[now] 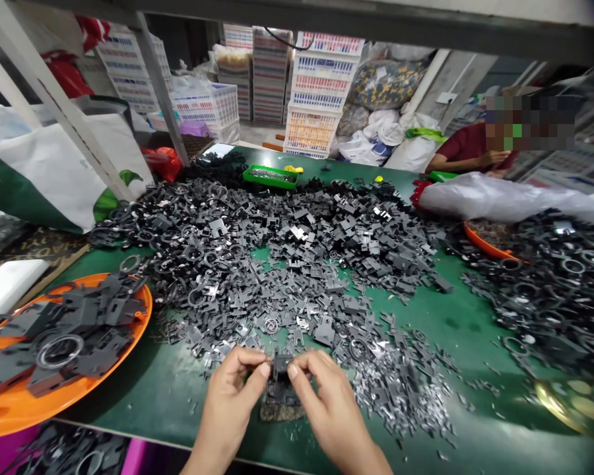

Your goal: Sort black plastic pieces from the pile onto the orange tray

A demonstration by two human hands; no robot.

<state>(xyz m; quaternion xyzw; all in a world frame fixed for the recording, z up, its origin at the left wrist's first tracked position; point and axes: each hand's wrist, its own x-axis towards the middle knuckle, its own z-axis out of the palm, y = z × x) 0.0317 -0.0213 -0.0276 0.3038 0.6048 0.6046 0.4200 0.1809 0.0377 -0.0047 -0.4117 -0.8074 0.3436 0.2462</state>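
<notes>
Left hand (226,402) and right hand (329,404) pinch a dark flat part (280,365) at bottom centre of frame

Thumbs and forefingers press it from both sides, the remaining fingers loosely curled. Just below sits a small stack of like parts (280,394), while a far larger loose spread of grey and black stamped pieces (297,264) covers the middle of the green work table (470,323). More pieces lie piled on an orange tray (10,412) at lower left and heaped at right. Plastic crates (317,86) rise at upper centre; a person in a maroon sleeve (468,148) sits at upper right.
</notes>
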